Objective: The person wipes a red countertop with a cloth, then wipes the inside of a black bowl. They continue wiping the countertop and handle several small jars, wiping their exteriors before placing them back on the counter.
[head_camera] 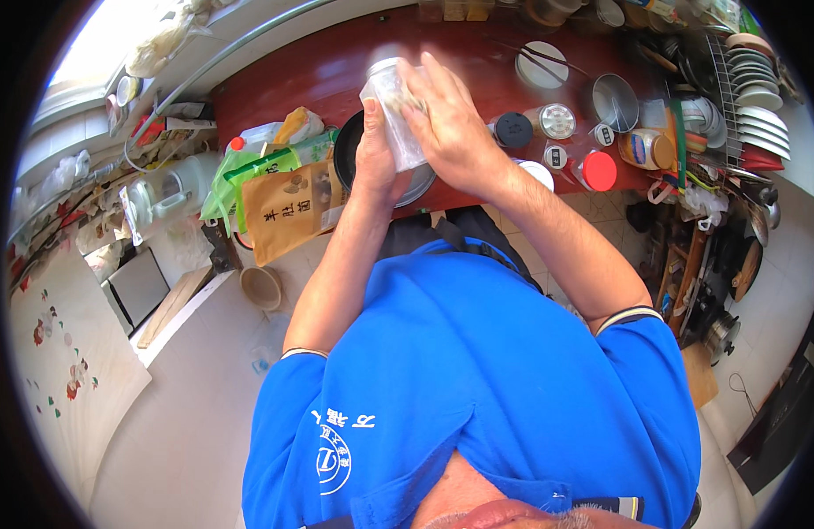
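My left hand point(378, 149) holds a clear jar or plastic container point(407, 142) from its left side, with the thumb up along it. The container is tilted, its round rim pointing away from me, and something pale and blurred shows inside. My right hand point(446, 125) lies against its right side with the fingers stretched out. Motion blur hides whether that hand grips the container or only touches it. Beneath the hands is a black pan point(346, 155), partly hidden, and a round metal edge point(421, 186) shows beside it.
Left on the red table point(274, 86) are a brown paper pouch point(288, 211) and green bags point(264, 165). To the right stand a black-lidded jar point(512, 129), a red-lidded jar point(598, 170), a metal pot point(615, 102) and a white plate point(542, 65). A dish rack point(724, 99) holds stacked plates.
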`<move>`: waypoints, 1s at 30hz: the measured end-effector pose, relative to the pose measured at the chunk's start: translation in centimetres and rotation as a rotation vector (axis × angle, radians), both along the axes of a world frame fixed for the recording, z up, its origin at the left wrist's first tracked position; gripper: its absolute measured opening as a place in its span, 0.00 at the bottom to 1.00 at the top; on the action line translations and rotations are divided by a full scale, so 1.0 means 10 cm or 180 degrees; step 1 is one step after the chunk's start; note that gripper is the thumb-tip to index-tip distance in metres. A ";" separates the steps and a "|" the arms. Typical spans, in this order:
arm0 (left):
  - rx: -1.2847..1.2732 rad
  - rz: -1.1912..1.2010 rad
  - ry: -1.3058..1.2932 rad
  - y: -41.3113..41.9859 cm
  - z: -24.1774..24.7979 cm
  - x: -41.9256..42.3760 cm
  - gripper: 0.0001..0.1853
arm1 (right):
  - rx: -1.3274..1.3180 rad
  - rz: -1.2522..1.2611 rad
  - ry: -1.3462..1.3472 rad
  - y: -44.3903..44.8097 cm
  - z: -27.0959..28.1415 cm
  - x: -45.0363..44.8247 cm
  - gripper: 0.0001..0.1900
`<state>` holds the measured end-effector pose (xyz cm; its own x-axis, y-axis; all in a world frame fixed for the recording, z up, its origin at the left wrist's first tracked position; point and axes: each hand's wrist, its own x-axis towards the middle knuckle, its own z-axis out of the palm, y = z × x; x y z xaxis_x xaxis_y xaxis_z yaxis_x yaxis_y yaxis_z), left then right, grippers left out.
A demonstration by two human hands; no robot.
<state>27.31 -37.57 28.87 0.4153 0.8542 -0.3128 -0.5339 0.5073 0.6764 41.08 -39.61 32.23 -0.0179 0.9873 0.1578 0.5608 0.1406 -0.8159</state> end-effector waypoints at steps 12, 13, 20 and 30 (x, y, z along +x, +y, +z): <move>0.0531 0.0173 0.0425 0.27 -0.16 -0.02 0.49 | -0.2208 -0.0689 0.3195 -0.28 -0.11 0.30 0.26; 0.0560 0.0079 0.0570 0.28 -0.17 -0.01 0.51 | -0.2445 -0.0491 0.3316 -0.24 -0.11 0.32 0.25; 0.1089 0.0157 0.1652 1.03 -0.45 0.09 0.41 | -0.2531 -0.0643 0.2853 -0.12 -0.21 0.58 0.20; 0.2645 0.0020 0.3052 2.34 -1.67 0.25 0.33 | -0.2516 -0.1014 0.2902 -0.05 -0.87 1.11 0.17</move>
